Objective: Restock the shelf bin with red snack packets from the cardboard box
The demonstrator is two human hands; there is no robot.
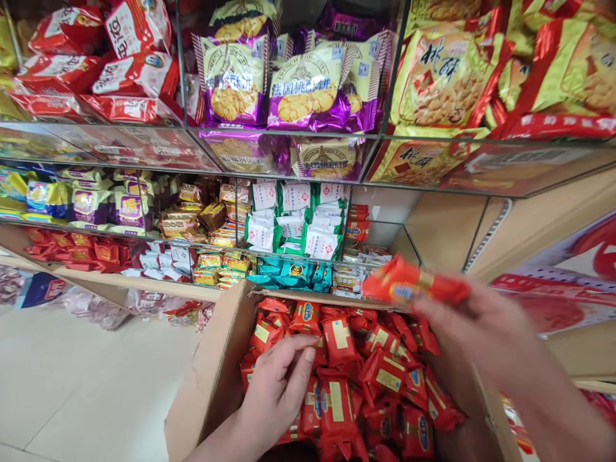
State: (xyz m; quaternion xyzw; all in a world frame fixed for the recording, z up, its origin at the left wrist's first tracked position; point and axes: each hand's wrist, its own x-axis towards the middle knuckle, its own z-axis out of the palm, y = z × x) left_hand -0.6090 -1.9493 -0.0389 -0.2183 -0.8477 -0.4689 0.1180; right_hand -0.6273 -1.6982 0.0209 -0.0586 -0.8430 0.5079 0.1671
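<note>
A cardboard box (214,366) stands open below me, filled with several small red snack packets (380,375). My left hand (279,385) reaches into the box, its fingers curled on the red packets at the left side. My right hand (481,324) is raised over the box's far right corner and pinches one red snack packet (414,285), which is blurred by motion. The glass shelf bin with an empty gap (380,221) lies just beyond that packet.
Glass-divided shelves hold purple biscuit bags (308,86), yellow-red bags (447,77), red-white bags (129,70), green-white packets (298,218) and teal packets (289,273). Pale tiled floor (72,378) lies to the left. A wooden shelf edge (529,224) runs along the right.
</note>
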